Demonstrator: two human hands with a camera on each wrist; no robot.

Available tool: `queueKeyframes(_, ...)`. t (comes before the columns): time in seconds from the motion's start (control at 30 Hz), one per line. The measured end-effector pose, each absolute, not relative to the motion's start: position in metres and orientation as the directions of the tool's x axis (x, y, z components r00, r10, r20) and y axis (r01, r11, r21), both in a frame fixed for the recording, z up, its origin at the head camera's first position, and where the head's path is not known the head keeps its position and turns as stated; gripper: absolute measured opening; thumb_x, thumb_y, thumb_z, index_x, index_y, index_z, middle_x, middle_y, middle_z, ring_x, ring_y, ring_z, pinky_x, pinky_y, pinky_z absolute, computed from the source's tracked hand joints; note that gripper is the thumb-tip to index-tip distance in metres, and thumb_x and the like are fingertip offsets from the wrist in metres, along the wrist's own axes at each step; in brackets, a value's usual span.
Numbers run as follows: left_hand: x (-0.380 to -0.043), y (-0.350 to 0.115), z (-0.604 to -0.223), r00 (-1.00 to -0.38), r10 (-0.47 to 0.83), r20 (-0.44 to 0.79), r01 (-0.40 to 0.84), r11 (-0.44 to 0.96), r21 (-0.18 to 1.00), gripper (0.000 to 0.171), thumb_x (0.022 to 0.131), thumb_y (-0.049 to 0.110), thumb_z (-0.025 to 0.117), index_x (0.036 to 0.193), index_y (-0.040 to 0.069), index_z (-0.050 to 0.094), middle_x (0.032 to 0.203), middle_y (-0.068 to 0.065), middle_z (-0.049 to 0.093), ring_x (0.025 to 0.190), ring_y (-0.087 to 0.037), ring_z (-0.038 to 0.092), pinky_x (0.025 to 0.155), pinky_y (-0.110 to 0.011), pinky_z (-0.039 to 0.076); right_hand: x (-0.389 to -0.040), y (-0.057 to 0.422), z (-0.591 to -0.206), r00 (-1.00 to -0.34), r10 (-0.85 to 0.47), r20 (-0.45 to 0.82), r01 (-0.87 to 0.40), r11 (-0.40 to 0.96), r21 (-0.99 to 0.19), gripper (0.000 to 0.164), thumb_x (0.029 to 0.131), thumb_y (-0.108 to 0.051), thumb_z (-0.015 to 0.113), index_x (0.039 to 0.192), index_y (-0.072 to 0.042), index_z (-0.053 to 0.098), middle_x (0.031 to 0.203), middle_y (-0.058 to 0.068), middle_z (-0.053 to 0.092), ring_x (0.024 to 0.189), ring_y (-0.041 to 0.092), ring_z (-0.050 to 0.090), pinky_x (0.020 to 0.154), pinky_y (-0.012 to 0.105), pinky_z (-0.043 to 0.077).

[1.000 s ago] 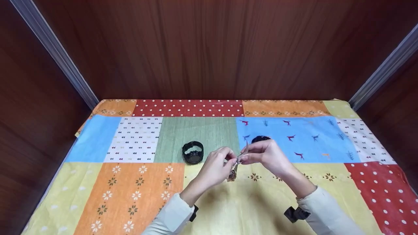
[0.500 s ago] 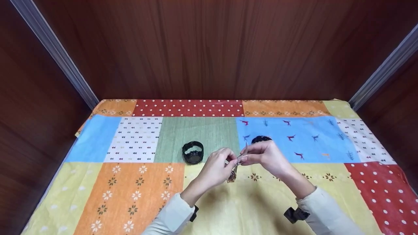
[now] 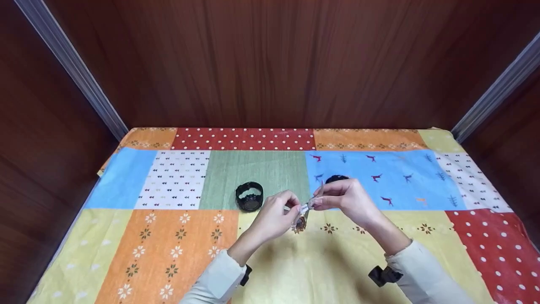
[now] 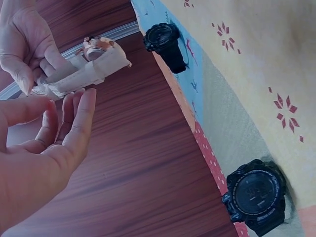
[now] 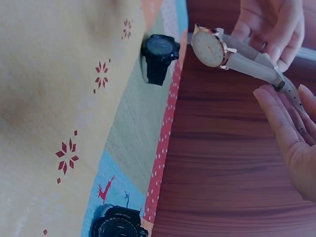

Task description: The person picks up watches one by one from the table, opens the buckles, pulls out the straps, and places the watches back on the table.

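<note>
Between both hands is a wristwatch [image 5: 208, 48] with a round pale dial, a rose-gold case and a light grey strap [image 4: 91, 73]. My left hand [image 3: 274, 217] pinches the strap near its buckle [image 5: 279, 84]. Opposite it, my right hand [image 3: 352, 200] holds the strap's loose, holed end [image 5: 294, 96] between thumb and fingers; this end points up past the fingertips in the head view. The case hangs on the near side of the hands, above the yellow patch of the cloth. Fingers partly cover the buckle area.
A black digital watch [image 3: 249, 197] stands on the green patch, left of the hands. Another black watch [image 3: 337, 179] lies on the blue patch, partly behind the right hand. The patchwork tablecloth [image 3: 168, 253] reaches to a dark wood panel [image 3: 270, 63] at the back.
My hands have drawn slightly apart, the left a little to the left. More of the strap shows between the fingertips, and the watch case has turned a little. Both black watches stay put.
</note>
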State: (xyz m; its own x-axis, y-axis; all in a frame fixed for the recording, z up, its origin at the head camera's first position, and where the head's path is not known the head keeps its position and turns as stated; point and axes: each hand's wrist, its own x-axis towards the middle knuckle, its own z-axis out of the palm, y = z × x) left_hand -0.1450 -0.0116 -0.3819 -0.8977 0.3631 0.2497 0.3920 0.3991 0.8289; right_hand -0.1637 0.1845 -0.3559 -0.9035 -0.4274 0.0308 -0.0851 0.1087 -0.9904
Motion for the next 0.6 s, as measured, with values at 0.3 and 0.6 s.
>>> queueKeyframes(0.3, -0.1442, -0.0105, -0.3808, -0.915, 0.374, 0.151, 0.292, 0.357, 0.887, 0.011, 0.084, 0.007, 0.065, 0.093, 0.001, 0.062, 0.085, -0.006, 0.063, 0.075, -0.018, 0.064, 0.064, -0.019, 0.05, -0.1651, 0.1835, -0.3561, -0.907, -0.421, 0.026, -0.085, 0.122, -0.989, 0.019, 0.08, -0.001, 0.067, 0.091, 0.015, 0.063, 0.086, 0.021, 0.064, 0.079, 0.032, 0.065, 0.073, 0.04, 0.052)
queueKeyframes(0.6, -0.1452, -0.0104, -0.3788, -0.923, 0.338, 0.185, 0.322, 0.415, 0.851, 0.005, 0.083, 0.006, 0.065, 0.087, 0.004, 0.064, 0.079, -0.001, 0.063, 0.075, -0.013, 0.06, 0.066, -0.021, 0.049, -0.1661, 0.1813, -0.3572, -0.891, -0.45, 0.056, -0.135, 0.144, -0.98, 0.017, 0.082, -0.001, 0.065, 0.093, 0.013, 0.062, 0.086, 0.021, 0.064, 0.08, 0.027, 0.066, 0.074, 0.038, 0.052)
